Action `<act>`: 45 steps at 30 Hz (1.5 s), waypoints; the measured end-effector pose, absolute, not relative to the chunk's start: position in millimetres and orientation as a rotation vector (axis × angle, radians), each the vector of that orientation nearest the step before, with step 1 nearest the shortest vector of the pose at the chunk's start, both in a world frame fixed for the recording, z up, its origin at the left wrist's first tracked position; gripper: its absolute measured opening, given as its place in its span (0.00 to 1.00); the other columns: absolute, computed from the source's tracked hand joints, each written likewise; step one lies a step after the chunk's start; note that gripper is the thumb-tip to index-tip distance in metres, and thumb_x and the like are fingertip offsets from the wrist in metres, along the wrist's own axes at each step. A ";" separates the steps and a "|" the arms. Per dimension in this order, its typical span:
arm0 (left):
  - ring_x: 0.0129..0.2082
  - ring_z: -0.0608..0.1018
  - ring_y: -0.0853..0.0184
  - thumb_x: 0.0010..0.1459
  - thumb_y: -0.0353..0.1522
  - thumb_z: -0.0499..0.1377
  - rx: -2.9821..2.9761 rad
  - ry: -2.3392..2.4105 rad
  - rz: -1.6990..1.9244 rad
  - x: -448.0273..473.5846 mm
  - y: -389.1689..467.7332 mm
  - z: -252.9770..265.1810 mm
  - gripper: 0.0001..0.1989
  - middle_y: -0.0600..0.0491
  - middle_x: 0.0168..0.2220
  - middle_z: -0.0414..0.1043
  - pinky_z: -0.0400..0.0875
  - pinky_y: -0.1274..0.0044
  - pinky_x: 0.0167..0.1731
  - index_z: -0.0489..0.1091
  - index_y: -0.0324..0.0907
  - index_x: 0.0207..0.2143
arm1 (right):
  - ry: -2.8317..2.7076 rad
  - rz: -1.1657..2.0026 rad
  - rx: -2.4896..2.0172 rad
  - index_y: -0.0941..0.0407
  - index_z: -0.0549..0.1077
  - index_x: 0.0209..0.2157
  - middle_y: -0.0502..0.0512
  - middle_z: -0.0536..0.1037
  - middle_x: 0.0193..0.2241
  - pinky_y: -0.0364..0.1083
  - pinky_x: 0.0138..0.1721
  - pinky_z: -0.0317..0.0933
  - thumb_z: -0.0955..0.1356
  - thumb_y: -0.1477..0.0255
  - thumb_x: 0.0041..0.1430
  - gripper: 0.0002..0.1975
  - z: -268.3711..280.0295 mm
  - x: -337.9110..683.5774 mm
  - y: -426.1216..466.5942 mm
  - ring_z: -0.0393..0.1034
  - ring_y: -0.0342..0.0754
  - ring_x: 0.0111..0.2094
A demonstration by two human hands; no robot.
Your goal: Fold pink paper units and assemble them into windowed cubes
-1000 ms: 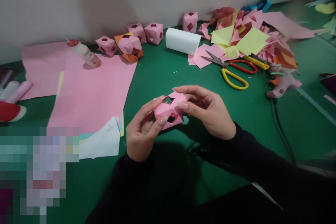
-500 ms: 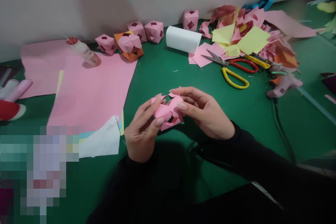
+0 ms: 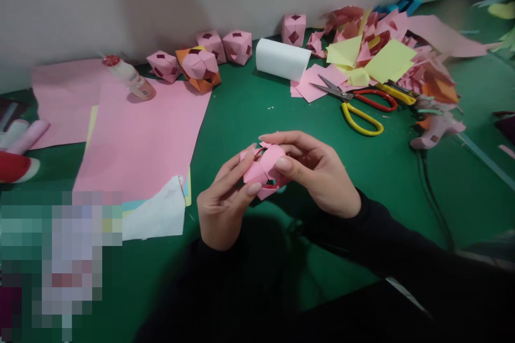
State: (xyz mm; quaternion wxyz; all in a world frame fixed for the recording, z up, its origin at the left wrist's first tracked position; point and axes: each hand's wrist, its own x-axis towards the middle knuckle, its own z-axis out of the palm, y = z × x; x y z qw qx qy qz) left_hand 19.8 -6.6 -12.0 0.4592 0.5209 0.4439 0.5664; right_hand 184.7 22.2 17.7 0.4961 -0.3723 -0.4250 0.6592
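Between my two hands is a pink folded-paper ball (image 3: 263, 169) with gaps between its folds, held just above the green table (image 3: 237, 112). My left hand (image 3: 225, 198) grips its left side, thumb at the lower front and fingers along the upper left. From the right, my right hand (image 3: 317, 171) pinches it with the thumb on the front face and the fingers behind, partly hidden. A small flap sticks up at the top of the ball. Finished-looking pink paper balls (image 3: 237, 47) of the same sort stand along the wall, one of them (image 3: 199, 67) with orange paper around it.
Scissors (image 3: 341, 96) with red and yellow handles lie beyond my right hand, near a white paper roll (image 3: 282, 59) and a heap of paper scraps (image 3: 386, 59). A corded glue gun (image 3: 432, 131) is at right. Pink sheets (image 3: 140, 139) and a bottle (image 3: 140, 87) lie left.
Both hands and the pink paper ball have shifted slightly to the right. The ball has turned a little, and the left fingers still grip its side.
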 end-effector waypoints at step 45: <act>0.48 0.80 0.58 0.59 0.45 0.63 0.944 1.121 1.366 26.9 0.2 -5.8 0.20 0.46 0.50 0.77 0.79 0.71 0.44 0.69 0.46 0.50 | -1.582 0.918 -1.076 0.51 0.66 0.59 0.60 0.73 0.54 0.54 0.48 0.68 0.78 0.63 0.49 0.36 2.2 176.1 12.9 0.70 0.55 0.50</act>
